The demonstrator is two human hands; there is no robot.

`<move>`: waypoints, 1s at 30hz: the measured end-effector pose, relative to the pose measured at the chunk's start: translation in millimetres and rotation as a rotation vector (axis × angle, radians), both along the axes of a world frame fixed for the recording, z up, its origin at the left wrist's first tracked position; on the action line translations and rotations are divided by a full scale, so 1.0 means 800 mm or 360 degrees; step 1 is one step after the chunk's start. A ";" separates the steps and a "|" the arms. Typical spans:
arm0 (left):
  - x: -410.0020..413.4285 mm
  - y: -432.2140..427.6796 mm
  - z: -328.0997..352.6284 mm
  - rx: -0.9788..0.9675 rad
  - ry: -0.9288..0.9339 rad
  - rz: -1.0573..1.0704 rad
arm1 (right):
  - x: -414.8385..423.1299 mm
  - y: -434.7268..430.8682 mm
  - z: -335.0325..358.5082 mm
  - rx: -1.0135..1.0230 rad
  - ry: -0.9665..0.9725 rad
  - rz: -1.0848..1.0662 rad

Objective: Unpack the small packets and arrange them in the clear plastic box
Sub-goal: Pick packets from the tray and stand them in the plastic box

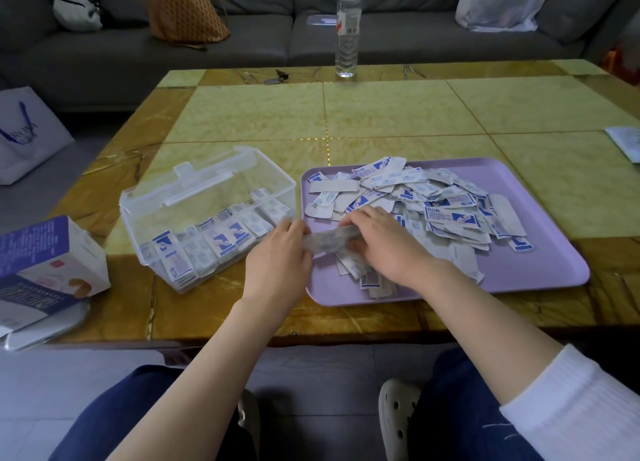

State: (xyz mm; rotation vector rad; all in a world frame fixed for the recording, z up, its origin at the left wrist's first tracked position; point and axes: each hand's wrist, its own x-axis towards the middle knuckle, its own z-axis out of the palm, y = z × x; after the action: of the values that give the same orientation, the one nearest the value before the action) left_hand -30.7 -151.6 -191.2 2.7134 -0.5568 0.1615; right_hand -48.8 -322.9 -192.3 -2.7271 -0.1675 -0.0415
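Note:
A purple tray (540,270) on the table carries a heap of several small blue-and-white packets (446,204). Left of it stands a clear plastic box (194,197), lid tipped back, with rows of packets set upright inside. Over the tray's near left corner, my left hand (277,256) and my right hand (384,242) each grip one end of a stack of packets (329,241), which looks blurred. The fingers of both hands curl round the stack.
A purple-and-white carton (45,263) lies at the table's left edge on a clear lid. A water bottle (347,31) stands at the far edge, near some keys (277,77). A white paper (627,142) lies far right. A grey sofa with bags is behind.

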 end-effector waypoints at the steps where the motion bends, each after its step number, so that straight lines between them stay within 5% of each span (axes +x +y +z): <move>1: -0.001 0.002 0.002 -0.0015 0.0039 0.0037 | -0.001 0.000 -0.002 0.0031 0.0059 0.0004; 6: -0.005 -0.003 0.004 -0.0283 0.0219 -0.0141 | -0.002 0.010 -0.006 0.0196 0.0157 0.0069; 11: -0.014 -0.016 0.000 -0.0215 0.0365 -0.0261 | -0.009 0.021 -0.006 0.0141 0.0089 0.0108; 17: -0.016 -0.024 -0.017 0.0412 -0.0019 -0.0222 | -0.013 0.023 -0.001 -0.0154 0.0138 0.0093; 30: -0.011 -0.020 -0.022 0.0497 -0.0100 -0.0265 | -0.015 0.021 -0.005 -0.0201 0.0218 0.0121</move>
State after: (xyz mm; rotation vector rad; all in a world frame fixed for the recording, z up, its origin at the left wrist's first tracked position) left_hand -39.7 -167.8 -208.7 2.9502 -0.8895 0.1253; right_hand -61.1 -305.9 -196.0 -2.8339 -0.2416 0.1829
